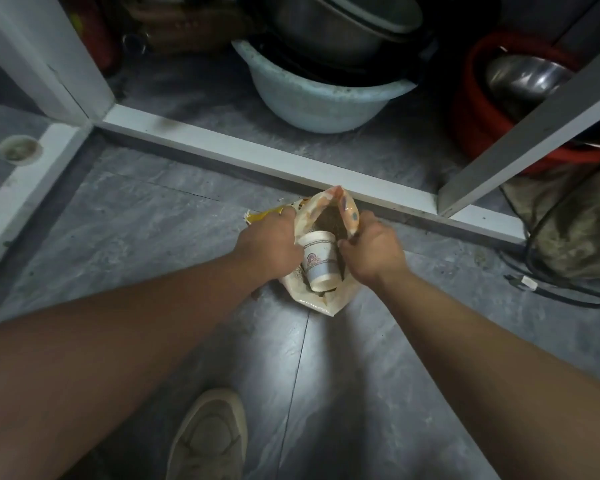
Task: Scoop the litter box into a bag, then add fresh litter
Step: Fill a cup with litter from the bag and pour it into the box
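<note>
Crinkly printed plastic is what I've got hold of: the litter bag point(321, 299) stands on the grey floor point(136, 244) between my two hands, its mouth pulled open. My left hand point(269, 242) grips the near-left edge of the mouth, fingers curled over the rim; my right hand point(371, 251) pinches the opposite edge, so both are clamped on the bag and neither is free. Between them, inside the opening, a paper cup point(319, 259) lies tilted on the brownish litter point(329, 218) just beyond my knuckles.

I'd judge the bag soft and floppy at the top but weighty low down, since the granules settle there; the thin film could slip or tear if I lift by the rim alone, so a hold lower on the body seems wiser. The cup looks light and easily crushed, best taken round its middle. Beyond my hands a pale blue basin point(312, 102) sits under the shelf; my shoe point(210, 441) is below my left forearm. No litter box is in sight.
</note>
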{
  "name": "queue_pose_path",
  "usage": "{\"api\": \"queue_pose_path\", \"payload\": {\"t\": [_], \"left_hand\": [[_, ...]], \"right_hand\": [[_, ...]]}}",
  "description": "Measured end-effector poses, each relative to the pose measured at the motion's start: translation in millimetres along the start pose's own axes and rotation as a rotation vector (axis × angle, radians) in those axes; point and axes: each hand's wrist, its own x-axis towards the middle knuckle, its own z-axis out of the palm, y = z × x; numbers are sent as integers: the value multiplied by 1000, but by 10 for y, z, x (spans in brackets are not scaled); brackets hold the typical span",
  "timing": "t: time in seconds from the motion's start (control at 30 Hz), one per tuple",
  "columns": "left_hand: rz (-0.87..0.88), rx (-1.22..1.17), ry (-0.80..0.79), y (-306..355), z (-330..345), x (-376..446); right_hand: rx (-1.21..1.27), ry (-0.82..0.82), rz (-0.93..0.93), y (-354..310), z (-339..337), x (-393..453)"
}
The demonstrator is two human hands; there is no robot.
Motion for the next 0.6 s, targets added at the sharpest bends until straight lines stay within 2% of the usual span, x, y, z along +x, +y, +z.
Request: {"api": "queue_pose_path", "payload": {"t": [0.1,0.2,0.33,0.6], "left_hand": [[-56,-91,49,11,-14,39],[-106,-130,25,39,-17,78],[-116,-156,72,33,-2,151],[-78,-57,226,22,-70,159]], "right_hand": [[-30,39,-31,1,27,16],[-41,74,-36,-9,29,7],[-94,121,-69,22,15,33],[-231,130,-160,143,-56,113]]}}
